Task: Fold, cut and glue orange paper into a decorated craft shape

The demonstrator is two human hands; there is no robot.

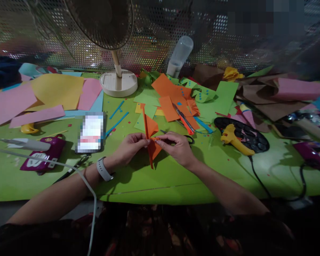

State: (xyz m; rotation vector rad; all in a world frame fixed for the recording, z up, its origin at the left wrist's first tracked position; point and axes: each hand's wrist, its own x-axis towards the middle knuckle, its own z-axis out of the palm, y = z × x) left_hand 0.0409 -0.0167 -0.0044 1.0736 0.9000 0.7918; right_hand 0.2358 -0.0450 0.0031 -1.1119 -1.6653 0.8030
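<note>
Folded orange paper (150,126) held over the green tabletop (138,183), nearer than the fan (118,86) and to its right.
The left hand (133,145) and right hand (178,147) are nearly closed, fingertips pinching the paper around its middle; a phone (90,133) lies nearer than the fan, leftward, a yellow glue gun (235,139) far to its right.

Two hands (133,145) (178,147) are holding one orange paper shape (151,125).
One fan (104,25) and one bottle (182,50) are standing far; two purple boxes (56,151) (309,153) are lying left and right.
</note>
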